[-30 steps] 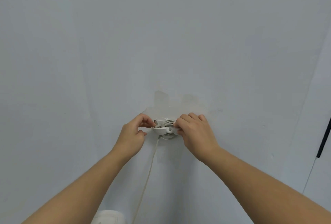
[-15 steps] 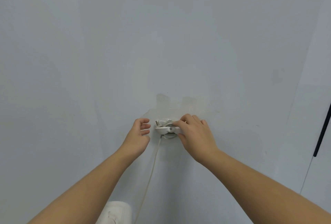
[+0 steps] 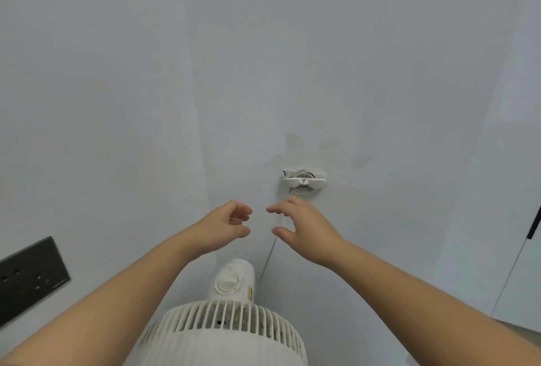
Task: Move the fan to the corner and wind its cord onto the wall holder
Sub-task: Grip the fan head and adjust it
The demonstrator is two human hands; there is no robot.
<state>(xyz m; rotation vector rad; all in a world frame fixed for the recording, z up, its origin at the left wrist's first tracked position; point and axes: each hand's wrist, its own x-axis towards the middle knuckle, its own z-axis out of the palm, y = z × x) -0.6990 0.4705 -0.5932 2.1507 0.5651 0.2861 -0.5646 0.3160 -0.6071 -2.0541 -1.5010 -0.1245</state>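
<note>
**Observer:** Head view, entry one. Hands?

**Me:** Left hand (image 3: 231,225) loose, fingers half-curled, holding nothing. Right hand (image 3: 304,228) spread, thumb apart from the fingers, also holding nothing. Both hang just below the wall holder (image 3: 303,180), touching neither it nor each other.

**Observer:** Task items?

**Me:** The cord (image 3: 270,250) is coiled on the holder with the plug (image 3: 288,173) tucked at its left end. One strand drops down the wall behind my right hand to the fan (image 3: 225,333). The fan stands against the wall directly below, near the corner seam. A dark socket plate (image 3: 32,275) sits low on the left wall.

**Observer:** Step in hand?

**Me:** My judgement: release and check. The winding looks done. To finish well, I should take my hands straight away without brushing the hanging strand, since a tug could pull a loop off. I should also confirm the plug stays wedged and the strand keeps a little slack, so the fan's weight does not load the holder. How the holder is fixed to the wall I cannot tell.

**Observer:** Versus half a second ago?

**Me:** Then my right fingers lay on the holder, with my left hand close beside it. Now both have dropped clear. The coil appears unchanged. My head has tipped down, so the fan's grille and dial now show, and the socket plate has entered the view.
</note>
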